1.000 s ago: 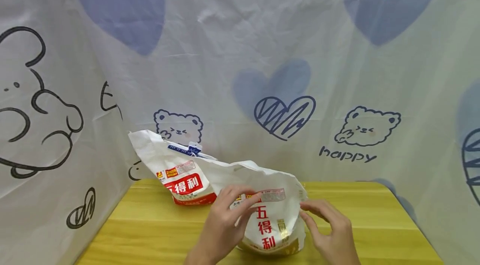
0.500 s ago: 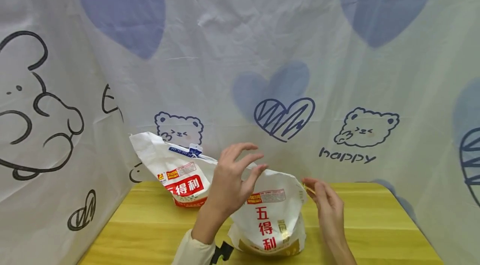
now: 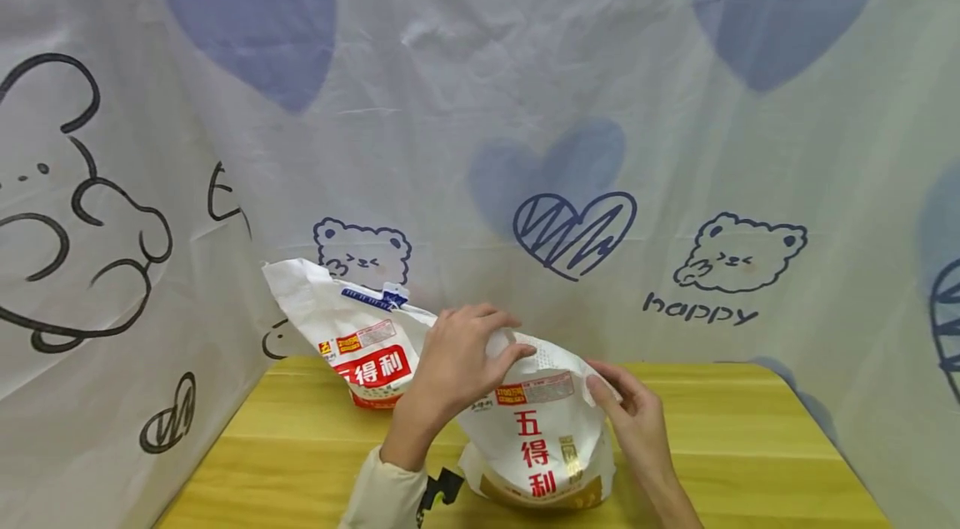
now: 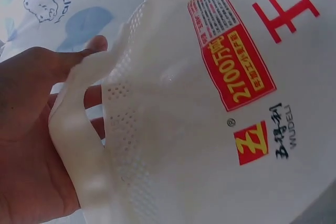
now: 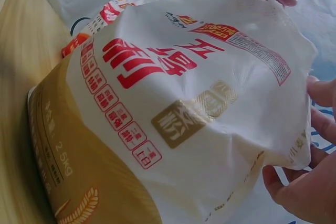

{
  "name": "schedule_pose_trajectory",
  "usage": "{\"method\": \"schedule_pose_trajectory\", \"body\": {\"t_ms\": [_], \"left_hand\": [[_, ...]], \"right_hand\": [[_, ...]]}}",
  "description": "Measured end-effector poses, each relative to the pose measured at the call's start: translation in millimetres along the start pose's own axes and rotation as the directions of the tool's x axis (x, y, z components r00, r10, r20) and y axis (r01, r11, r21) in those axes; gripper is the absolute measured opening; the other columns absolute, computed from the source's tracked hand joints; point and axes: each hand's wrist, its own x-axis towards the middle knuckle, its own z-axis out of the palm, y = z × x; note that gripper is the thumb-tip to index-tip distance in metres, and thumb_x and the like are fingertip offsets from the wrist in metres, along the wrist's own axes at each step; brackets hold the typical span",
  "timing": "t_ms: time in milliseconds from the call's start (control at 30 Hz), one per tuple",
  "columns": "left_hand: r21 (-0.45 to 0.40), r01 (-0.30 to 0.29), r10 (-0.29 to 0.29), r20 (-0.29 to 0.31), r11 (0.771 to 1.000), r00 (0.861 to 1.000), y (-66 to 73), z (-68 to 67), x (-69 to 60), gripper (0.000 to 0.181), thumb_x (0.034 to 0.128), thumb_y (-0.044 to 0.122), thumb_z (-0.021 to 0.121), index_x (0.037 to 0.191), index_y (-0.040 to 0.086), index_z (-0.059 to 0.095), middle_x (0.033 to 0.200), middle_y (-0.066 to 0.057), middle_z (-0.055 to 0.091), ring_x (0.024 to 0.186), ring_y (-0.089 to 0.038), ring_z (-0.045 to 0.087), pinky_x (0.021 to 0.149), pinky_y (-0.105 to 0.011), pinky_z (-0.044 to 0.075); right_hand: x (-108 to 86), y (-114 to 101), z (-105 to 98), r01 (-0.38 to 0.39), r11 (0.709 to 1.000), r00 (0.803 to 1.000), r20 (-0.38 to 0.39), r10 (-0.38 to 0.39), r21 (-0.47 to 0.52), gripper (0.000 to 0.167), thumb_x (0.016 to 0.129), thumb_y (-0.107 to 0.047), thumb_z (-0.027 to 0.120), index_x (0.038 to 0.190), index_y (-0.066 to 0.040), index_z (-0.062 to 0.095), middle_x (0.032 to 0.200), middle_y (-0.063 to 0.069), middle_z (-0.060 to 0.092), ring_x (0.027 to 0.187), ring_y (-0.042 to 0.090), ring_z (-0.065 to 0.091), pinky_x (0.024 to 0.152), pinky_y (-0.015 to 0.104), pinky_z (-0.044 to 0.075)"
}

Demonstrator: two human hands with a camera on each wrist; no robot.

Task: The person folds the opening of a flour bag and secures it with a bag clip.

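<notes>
A white paper-like flour bag [image 3: 547,429] with red characters and a gold base stands at the table's front, leaning to the left. My left hand [image 3: 468,358] is at its upper left edge, thumb in front and fingers behind. In the left wrist view a strip of the bag's rim [image 4: 79,135] passes across my palm, and fingertips show through the gap beside a perforated band [image 4: 123,108]. My right hand [image 3: 633,416] holds the upper right edge, with thumb and fingers around it in the right wrist view.
Behind and left stands a second flour bag [image 3: 367,354], red and white, its tall top slanting. A blue and white strip [image 3: 375,298] lies along its top edge. The yellow wooden table [image 3: 750,446] meets a printed cloth backdrop [image 3: 450,137].
My left hand first rose off the front of the bag, then came down onto its top edge. My right hand moved up along the right edge and now grips it.
</notes>
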Motion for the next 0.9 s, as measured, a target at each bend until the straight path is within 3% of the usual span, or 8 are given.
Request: {"method": "schedule_pose_trajectory", "body": {"t_ms": [267, 500, 633, 900], "left_hand": [[-0.039, -0.049, 0.049, 0.01, 0.998, 0.999, -10.9, 4.0, -3.4, 0.018, 0.0897, 0.021, 0.081, 0.107, 0.017, 0.077, 0.102, 0.004, 0.076, 0.09, -0.018, 0.07, 0.085, -0.038, 0.052], [-0.04, -0.077, 0.074, -0.068, 0.996, 0.995, -13.8, 10.1, -2.2, 0.011, 0.0886, 0.008, 0.08, 0.095, 0.017, 0.076, 0.091, 0.004, 0.076, 0.077, -0.015, 0.067, 0.076, -0.033, 0.051], [-0.032, -0.072, 0.068, -0.103, 0.997, 0.992, -12.9, 14.5, -2.5, 0.013, 0.0875, 0.006, 0.08, 0.093, 0.017, 0.076, 0.09, 0.005, 0.075, 0.078, -0.014, 0.066, 0.076, -0.032, 0.047], [-0.054, -0.084, 0.077, -0.122, 0.995, 0.989, -7.2, 21.4, -1.6, 0.016, 0.0889, 0.003, 0.078, 0.095, 0.017, 0.075, 0.096, 0.006, 0.072, 0.09, -0.013, 0.066, 0.083, -0.034, 0.047]], "right_hand": [[1.3, 3.9, -1.6, 0.03, 0.999, 1.0, -0.007, -0.03, -0.018, 0.03, 0.099, -0.014, 0.07, 0.124, 0.002, 0.068, 0.125, 0.015, 0.068, 0.104, 0.009, 0.065, 0.088, 0.021, 0.055], [5.8, 8.8, -4.4, 0.08, 0.994, 0.997, -0.009, -0.08, -0.075, 0.021, 0.099, -0.012, 0.069, 0.114, 0.002, 0.072, 0.112, 0.015, 0.072, 0.095, 0.014, 0.068, 0.08, 0.024, 0.057], [6.8, 10.3, -6.3, 0.109, 0.986, 0.994, -0.004, -0.11, -0.125, 0.016, 0.098, -0.009, 0.069, 0.109, 0.001, 0.074, 0.107, 0.015, 0.073, 0.088, 0.014, 0.069, 0.075, 0.024, 0.058], [8.8, 8.0, -14.4, 0.113, 0.976, 0.994, 0.019, -0.111, -0.187, 0.012, 0.098, -0.006, 0.069, 0.107, 0.0, 0.074, 0.108, 0.013, 0.072, 0.094, 0.015, 0.068, 0.083, 0.024, 0.058]]}}
